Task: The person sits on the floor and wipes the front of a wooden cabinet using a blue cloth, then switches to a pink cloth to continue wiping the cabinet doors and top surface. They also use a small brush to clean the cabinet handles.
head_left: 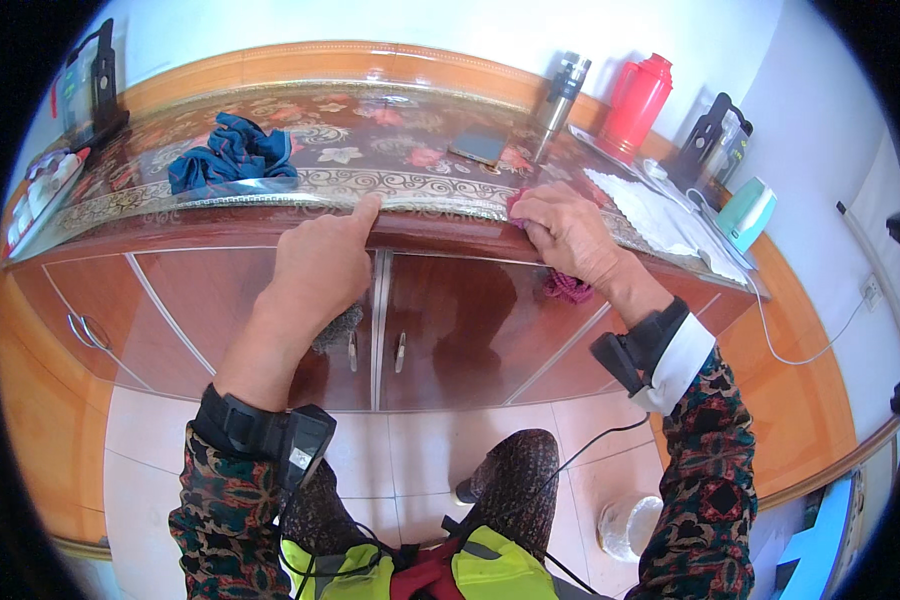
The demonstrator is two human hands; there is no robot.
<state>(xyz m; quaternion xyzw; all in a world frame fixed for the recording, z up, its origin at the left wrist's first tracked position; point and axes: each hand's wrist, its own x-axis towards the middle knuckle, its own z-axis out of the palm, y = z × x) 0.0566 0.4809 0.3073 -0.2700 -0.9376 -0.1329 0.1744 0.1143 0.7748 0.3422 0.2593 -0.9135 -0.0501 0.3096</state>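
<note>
Your right hand [568, 232] presses a magenta cloth [566, 286] onto the desk [410, 184] edge, centre right; your left hand [322, 262], fingers curled around a grey rag [338, 330], points at the rim. Swipe wide and you could knock the phone [479, 146].

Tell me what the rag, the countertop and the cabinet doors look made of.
Rag: soft knit or terry cloth, magenta, fuzzy and bunched under the right hand. Countertop: probably glass or plastic sheet over floral print, glossy reflections. Cabinet doors: likely lacquered wood or laminate, reddish and shiny.
</note>
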